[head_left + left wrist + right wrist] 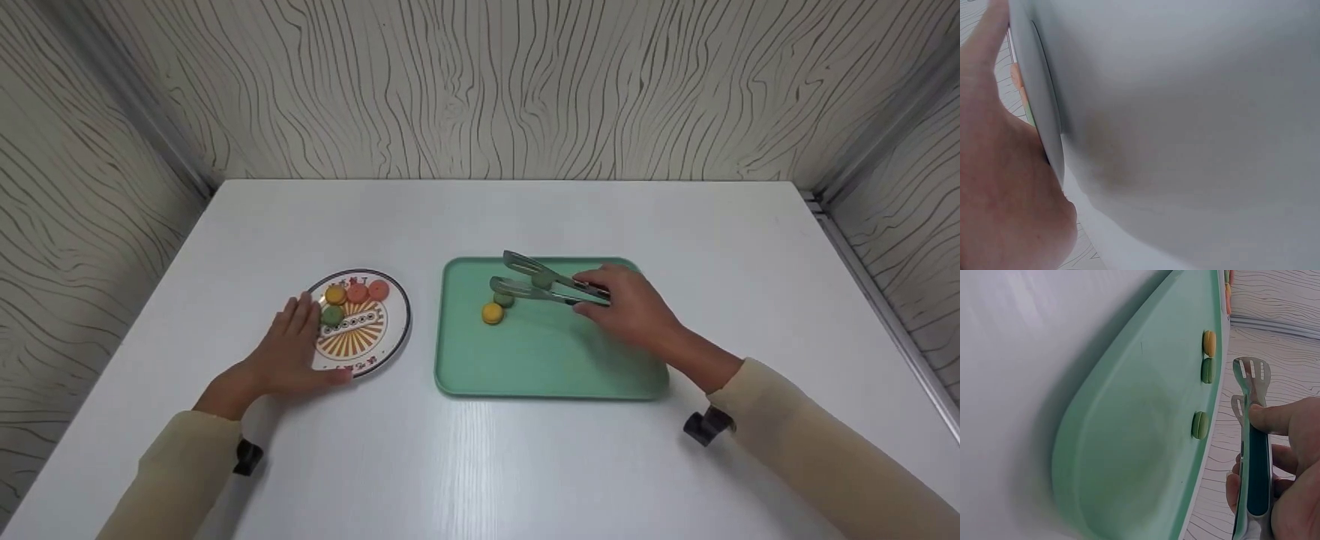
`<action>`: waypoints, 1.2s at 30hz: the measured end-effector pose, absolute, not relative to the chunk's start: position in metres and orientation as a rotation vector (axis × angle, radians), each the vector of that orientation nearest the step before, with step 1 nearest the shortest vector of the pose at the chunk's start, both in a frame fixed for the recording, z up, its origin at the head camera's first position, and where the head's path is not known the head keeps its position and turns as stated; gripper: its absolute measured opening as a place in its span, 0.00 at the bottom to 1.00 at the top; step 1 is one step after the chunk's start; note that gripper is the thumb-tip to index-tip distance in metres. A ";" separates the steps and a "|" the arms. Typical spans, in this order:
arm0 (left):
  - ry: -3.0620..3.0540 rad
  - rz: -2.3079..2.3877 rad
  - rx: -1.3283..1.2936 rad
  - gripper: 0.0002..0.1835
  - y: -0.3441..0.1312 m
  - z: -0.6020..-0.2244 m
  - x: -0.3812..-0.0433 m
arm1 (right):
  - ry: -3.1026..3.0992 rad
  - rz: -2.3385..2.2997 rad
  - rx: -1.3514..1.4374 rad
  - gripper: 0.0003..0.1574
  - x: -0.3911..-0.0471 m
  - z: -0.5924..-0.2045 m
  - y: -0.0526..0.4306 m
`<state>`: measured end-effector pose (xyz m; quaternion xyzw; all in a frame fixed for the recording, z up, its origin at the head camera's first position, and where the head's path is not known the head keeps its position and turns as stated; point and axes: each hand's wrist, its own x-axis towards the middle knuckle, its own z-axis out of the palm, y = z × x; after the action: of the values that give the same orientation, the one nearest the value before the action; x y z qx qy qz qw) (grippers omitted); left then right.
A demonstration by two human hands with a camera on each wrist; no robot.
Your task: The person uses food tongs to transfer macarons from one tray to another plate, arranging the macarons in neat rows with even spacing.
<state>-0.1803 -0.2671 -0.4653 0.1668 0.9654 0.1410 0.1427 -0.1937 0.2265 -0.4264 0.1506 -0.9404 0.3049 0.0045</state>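
My left hand [292,352] rests with straight fingers along the left rim of a round patterned plate [375,334], its thumb at the front rim. On the plate sit a yellow macaron [335,294], a green macaron [332,316] and two pink macarons [358,292]. My right hand [630,304] grips metal tongs [1259,467] with dark handle inlays, their jaws spread above the green tray [547,367]. One green macaron [1200,425] lies on the tray, showing between the tong arms in the head view. Another green macaron [1207,370] touches a yellow macaron [1210,343] there.
The white table [480,465] carries the plate on the left and the tray to the right of it. Low raised edges run round the tray. Wood-grain patterned panels [480,90] stand behind the table and at both sides.
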 end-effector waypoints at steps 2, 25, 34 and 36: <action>2.786 0.405 0.480 0.70 -0.267 -0.466 -0.180 | -2.946 0.959 0.463 0.25 -0.194 -0.427 0.228; 2.779 0.405 0.473 0.71 -0.266 -0.465 -0.180 | -2.970 0.940 0.379 0.25 -0.199 -0.436 0.248; 2.783 0.448 0.480 0.71 -0.267 -0.467 -0.180 | -2.981 0.919 0.360 0.24 -0.199 -0.438 0.252; 2.787 0.438 0.477 0.72 -0.267 -0.468 -0.180 | -2.981 0.922 0.360 0.25 -0.199 -0.439 0.253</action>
<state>-0.1801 -0.2670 -0.4684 0.1651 0.9645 0.1515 0.1395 -0.1986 0.2526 -0.4387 0.1145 -0.9491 0.2935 0.0001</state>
